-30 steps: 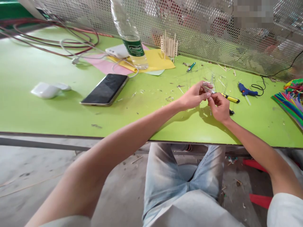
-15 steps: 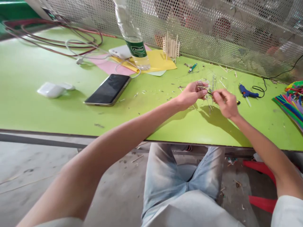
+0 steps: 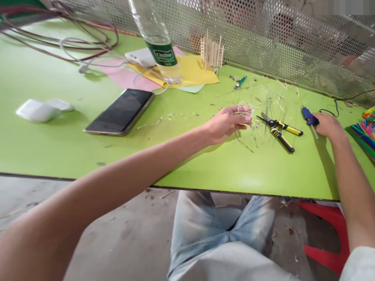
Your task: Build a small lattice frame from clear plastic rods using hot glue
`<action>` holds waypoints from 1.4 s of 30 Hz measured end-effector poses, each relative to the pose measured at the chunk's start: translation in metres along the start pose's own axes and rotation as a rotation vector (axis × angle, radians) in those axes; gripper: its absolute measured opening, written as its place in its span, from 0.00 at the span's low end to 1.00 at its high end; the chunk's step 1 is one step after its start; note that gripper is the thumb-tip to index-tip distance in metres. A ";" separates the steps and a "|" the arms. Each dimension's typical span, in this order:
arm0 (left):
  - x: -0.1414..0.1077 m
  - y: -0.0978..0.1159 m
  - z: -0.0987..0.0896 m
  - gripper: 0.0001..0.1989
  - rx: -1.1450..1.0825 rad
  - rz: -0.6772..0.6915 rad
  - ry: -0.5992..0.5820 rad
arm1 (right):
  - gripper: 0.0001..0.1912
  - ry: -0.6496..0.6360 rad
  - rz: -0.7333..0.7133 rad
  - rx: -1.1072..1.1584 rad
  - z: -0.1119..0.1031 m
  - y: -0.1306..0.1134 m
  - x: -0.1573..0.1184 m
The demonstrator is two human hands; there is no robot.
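While our left hand (image 3: 225,123) holds some wiry thing (image 3: 247,107), our nearer right hand (image 3: 329,125) is at the glue gun (image 3: 307,115) just left of it, body slanting toward us, can't tell if it's gripping.

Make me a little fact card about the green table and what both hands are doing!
Left hand: holding a small wire piece
Right hand: at the blue glue gun, grip partly hidden
Between hands: yellow-and-black cutters, lying open
Farther left: dark-screened phone
Toward the back: clear bottle, yellow paper, stick model
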State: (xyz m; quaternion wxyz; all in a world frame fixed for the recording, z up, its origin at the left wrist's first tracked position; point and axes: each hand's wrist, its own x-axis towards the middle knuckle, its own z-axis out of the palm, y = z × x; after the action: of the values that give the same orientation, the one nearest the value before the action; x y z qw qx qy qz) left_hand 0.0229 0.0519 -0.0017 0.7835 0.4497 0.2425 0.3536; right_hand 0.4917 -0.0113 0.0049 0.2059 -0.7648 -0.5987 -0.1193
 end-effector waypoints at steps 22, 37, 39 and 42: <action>-0.038 0.006 -0.017 0.33 0.433 -0.017 0.045 | 0.16 -0.706 -0.073 0.132 -0.014 -0.257 -0.047; -0.054 -0.001 -0.017 0.29 0.443 -0.119 -0.032 | 0.11 -0.608 0.156 0.955 -0.027 -0.245 -0.063; -0.056 -0.002 -0.014 0.28 0.373 -0.122 -0.025 | 0.14 -0.596 0.201 1.147 -0.036 -0.249 -0.080; -0.059 -0.003 -0.009 0.28 0.308 -0.128 -0.024 | 0.16 -0.539 0.266 1.285 -0.043 -0.255 -0.101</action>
State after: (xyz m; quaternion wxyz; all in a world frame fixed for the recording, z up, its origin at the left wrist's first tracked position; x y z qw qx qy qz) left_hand -0.0198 0.0104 -0.0049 0.7291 0.5522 0.3128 0.2563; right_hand 0.2229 -0.0679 0.0431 0.4739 -0.5617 -0.4821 0.4770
